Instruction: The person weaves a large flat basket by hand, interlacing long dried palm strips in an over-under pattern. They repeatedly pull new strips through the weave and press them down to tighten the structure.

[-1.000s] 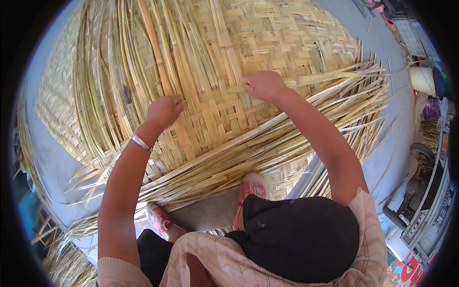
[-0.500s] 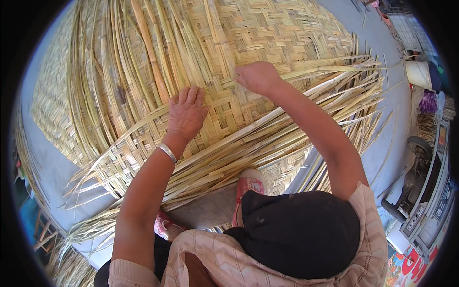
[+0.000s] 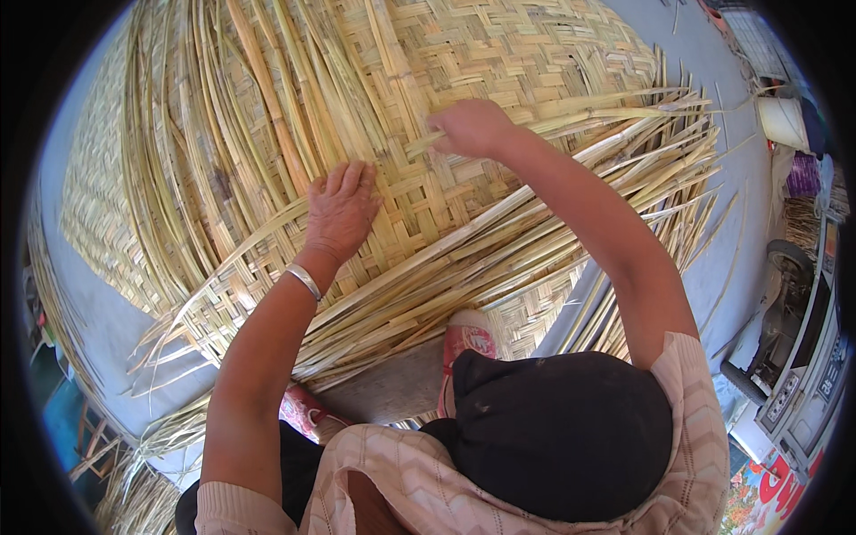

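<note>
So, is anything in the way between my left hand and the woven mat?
Only a pale flat strip, coming from the left over the woven mat, seems to run beneath your left hand; nothing else visible stands between them.

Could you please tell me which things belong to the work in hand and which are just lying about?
In the work:
woven mat, under the left hand
pale strip, in the right hand's grip
lengthwise stalks on the mat
crosswise strips nearer the body

Lying about:
white container
purple bundle
wheeled vehicle, right edge
</note>
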`<state>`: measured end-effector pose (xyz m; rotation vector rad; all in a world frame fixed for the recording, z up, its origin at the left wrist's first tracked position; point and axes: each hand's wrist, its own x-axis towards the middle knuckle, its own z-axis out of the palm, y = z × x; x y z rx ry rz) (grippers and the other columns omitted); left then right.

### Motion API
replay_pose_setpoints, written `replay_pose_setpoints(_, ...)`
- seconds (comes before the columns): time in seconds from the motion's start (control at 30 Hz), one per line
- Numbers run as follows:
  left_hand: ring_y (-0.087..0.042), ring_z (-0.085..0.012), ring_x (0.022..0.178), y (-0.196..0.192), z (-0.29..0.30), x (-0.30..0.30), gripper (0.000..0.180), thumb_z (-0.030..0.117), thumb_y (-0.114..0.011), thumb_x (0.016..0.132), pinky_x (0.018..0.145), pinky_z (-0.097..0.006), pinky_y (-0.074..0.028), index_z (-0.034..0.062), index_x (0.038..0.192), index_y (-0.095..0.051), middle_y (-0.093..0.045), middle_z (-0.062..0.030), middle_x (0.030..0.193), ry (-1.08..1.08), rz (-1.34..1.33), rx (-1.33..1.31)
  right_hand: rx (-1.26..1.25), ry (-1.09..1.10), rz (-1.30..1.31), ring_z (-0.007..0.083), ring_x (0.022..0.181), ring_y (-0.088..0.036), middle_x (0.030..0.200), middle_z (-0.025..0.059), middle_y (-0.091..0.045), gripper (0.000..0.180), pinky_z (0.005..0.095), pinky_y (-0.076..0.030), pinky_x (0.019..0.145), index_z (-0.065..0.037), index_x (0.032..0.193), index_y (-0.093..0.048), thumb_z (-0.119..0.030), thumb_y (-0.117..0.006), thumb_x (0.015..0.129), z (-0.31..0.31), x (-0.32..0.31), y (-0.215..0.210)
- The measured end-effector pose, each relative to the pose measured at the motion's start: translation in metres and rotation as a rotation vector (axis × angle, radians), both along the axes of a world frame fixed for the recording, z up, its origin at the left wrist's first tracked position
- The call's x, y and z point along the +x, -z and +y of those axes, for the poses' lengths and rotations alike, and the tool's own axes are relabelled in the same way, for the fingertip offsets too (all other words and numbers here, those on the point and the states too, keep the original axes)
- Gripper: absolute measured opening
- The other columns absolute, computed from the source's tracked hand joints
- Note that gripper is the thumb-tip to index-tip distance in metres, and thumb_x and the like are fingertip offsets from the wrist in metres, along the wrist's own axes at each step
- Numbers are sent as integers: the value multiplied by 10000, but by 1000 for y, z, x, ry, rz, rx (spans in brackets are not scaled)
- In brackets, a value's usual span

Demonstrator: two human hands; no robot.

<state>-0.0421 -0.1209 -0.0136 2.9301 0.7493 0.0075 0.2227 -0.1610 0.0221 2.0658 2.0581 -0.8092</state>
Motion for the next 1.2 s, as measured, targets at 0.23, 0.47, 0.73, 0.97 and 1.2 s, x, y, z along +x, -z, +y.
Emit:
replay_pose_setpoints(0.23, -415, -208, 1233, 0, -1, 2, 495, 346, -559, 899, 997, -421, -334, 81, 1314, -510, -470, -39, 1297, -8, 41, 10, -129, 105, 44, 318, 876, -651, 887, 112, -681, 334, 445, -511, 731, -112, 906, -682, -430, -603, 844, 3, -2, 0)
replay_pose_setpoints(0.47, -432, -207, 1220, 1, -2, -1, 483, 331, -557, 898, 989, -433, -338, 70, 1303, -516, -482, -45, 1291, 64, 21, 65, -29, 46, -64, 336, 834, -632, 832, 125, -653, 305, 455, -500, 740, -104, 908, -654, -399, -586, 871, -11, -15, 4)
replay_pose_setpoints(0.73, -282, -241, 1395, 5, -25, -10, 564, 392, -480, 945, 1130, -484, -180, 138, 1438, -376, -329, -91, 1501, -41, 132, -2, 303, 233, 88, 299, 836, -657, 896, 152, -678, 317, 405, -514, 723, -22, 1029, -619, -229, -689, 798, 21, -51, 26)
replay_pose_setpoints(0.97, -248, -253, 1414, 15, -28, -14, 614, 393, -507, 927, 1152, -486, -133, 172, 1470, -325, -283, -95, 1526, -94, 69, -52, -97, 583, 544, 282, 753, -677, 814, 164, -680, 279, 376, -537, 669, -19, 892, -650, -231, -693, 716, 67, -46, 51)
replay_pose_setpoints(1.2, -255, -234, 1414, 22, -29, -16, 580, 434, -498, 922, 1154, -491, -131, 203, 1441, -382, -300, -74, 1523, -112, 7, -43, 246, 463, 420, 271, 631, -598, 658, 123, -598, 313, 404, -456, 581, -12, 785, -582, -282, -735, 748, 49, -43, 54)
